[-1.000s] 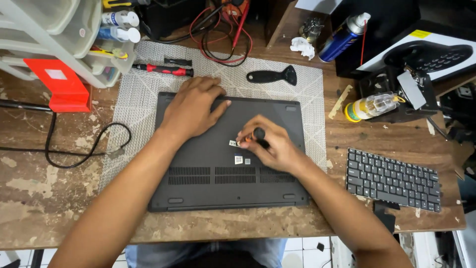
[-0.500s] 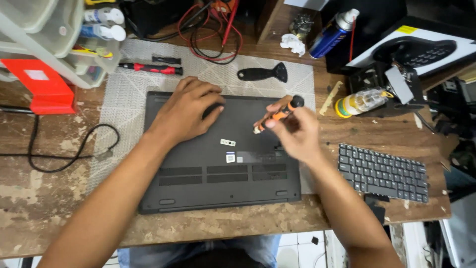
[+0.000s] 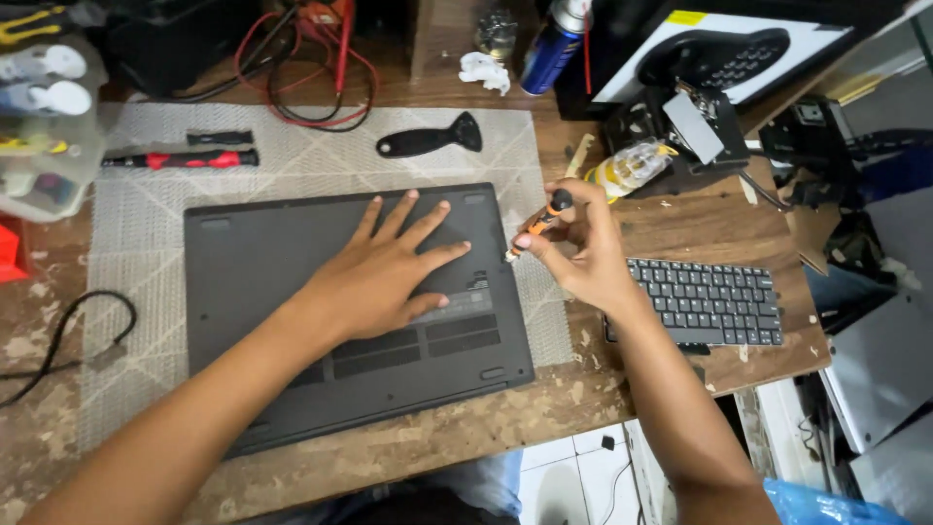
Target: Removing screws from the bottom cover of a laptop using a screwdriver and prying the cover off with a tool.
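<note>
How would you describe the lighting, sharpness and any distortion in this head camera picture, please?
Head view: soft, even light with only faint shadows under the left hand on the laptop; no strong glare on its matte base. The right hand and small orange screwdriver look slightly soft, perhaps from motion. The wide lens bends the table edge and stretches things near the corners.

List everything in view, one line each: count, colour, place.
laptop: 1, dark grey, underside up on mat
mat: 1, grey, on wooden table
scraper: 1, black, on mat behind laptop
red screwdriver: 1, red-black, mat's far left
keyboard: 1, black, loose, right of laptop
spray can: 1, blue, far edge
cable: 1, black, left
left hand: flat on laptop
right hand: holds orange screwdriver beside the laptop's right edge
</note>
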